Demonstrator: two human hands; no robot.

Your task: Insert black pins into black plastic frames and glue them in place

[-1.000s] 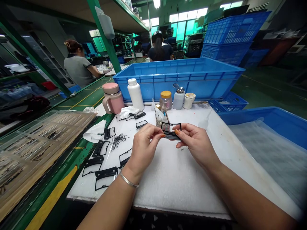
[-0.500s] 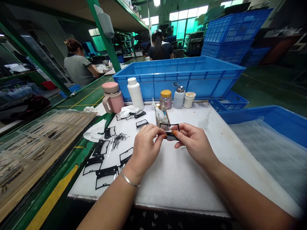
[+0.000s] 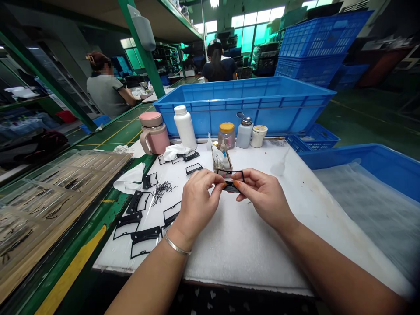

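Both my hands pinch a small black frame with a clear window [image 3: 231, 180] above the middle of a white foam pad [image 3: 249, 249]. My left hand [image 3: 198, 201] grips its left end, and my right hand [image 3: 262, 197] holds its right end between orange-painted fingertips. Several similar black frames [image 3: 138, 202] lie on a clear sheet left of my left hand. A tangle of thin black strips [image 3: 162, 191] sits beside them. Just beyond the held frame stands a small clear holder with little bottles [image 3: 221, 161].
Along the pad's far edge stand a pink mug [image 3: 153, 132], a white bottle [image 3: 185, 126], a yellow-lidded jar [image 3: 226, 134] and a pump dispenser [image 3: 244, 133], backed by a large blue crate [image 3: 243, 105]. A lined blue bin [image 3: 370, 192] sits right; parts trays [image 3: 55, 197] lie left. Two co-workers [image 3: 106, 87] stand beyond.
My hands have drawn slightly closer together, and the black frame has turned a little between my fingers. The head view has tilted slightly.
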